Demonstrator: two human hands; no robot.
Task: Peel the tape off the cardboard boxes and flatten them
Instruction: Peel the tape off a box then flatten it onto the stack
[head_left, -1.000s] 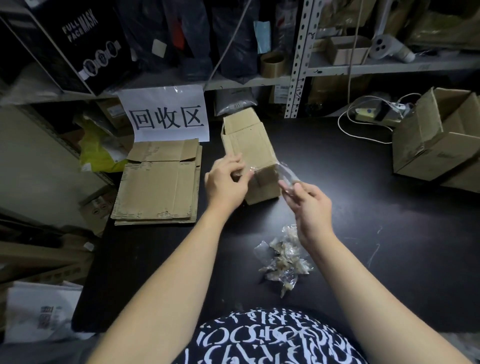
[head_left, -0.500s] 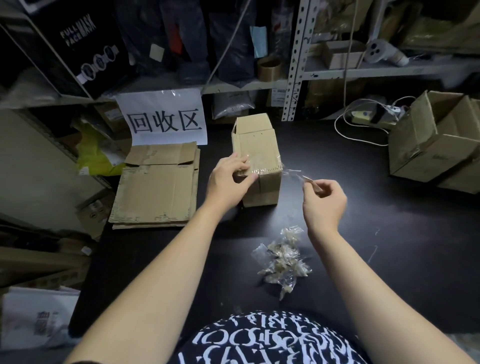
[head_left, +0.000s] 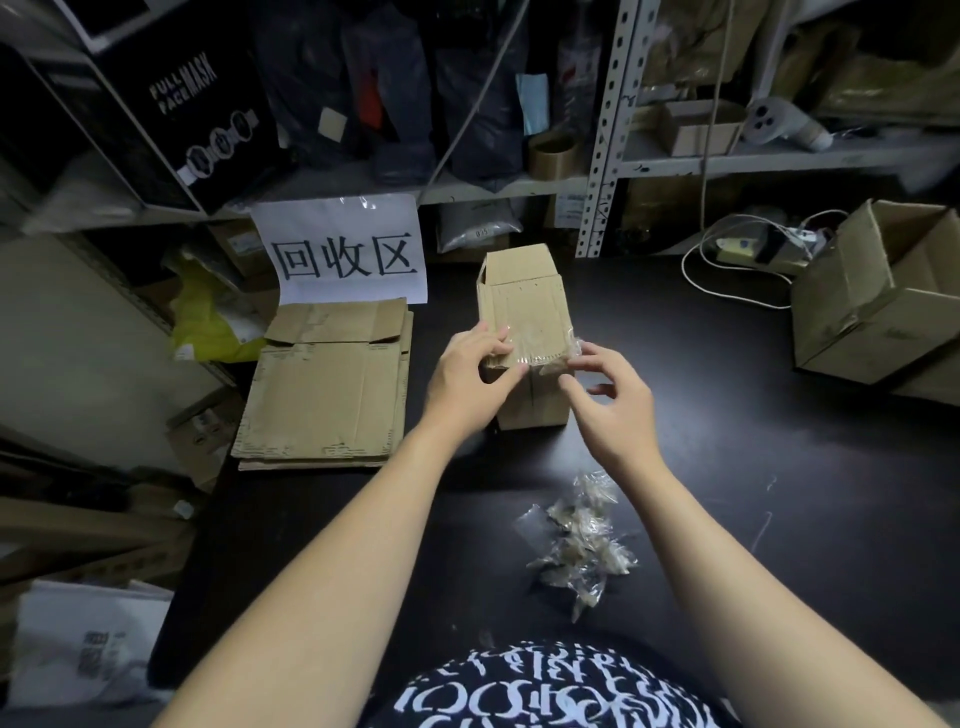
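**Fingers (head_left: 492, 338) set at a taped edge**

Seen from the head camera, the small cardboard box (head_left: 524, 312) stands near the middle of the black bench (head_left: 753, 467), with a flap raised at its far end. The near top edge of the box is gripped by the left hand (head_left: 470, 376): its fingers are curled over the top face and its thumb is pressed along the edge. A strip of clear tape (head_left: 543, 360) runs along that same edge and is bunched up at the right corner. The bunched end is pinched between the thumb and forefinger of the right hand (head_left: 610, 400); the remaining fingers of that hand are loosely spread just beside the box. The two hands are held close together, at either end of the taped edge.

A pile of crumpled tape scraps (head_left: 579, 540) lies on the bench nearer the person, below the right forearm and apart from the box. A stack of flattened cardboard (head_left: 322, 384) is laid at the left edge of the bench, well apart from the box. Behind the stack, a white paper sign (head_left: 343, 254) with three printed characters is propped up. A larger open box (head_left: 878, 312) is placed at the far right. A roll of tape (head_left: 553, 153) is kept on the shelf (head_left: 519, 186) behind.
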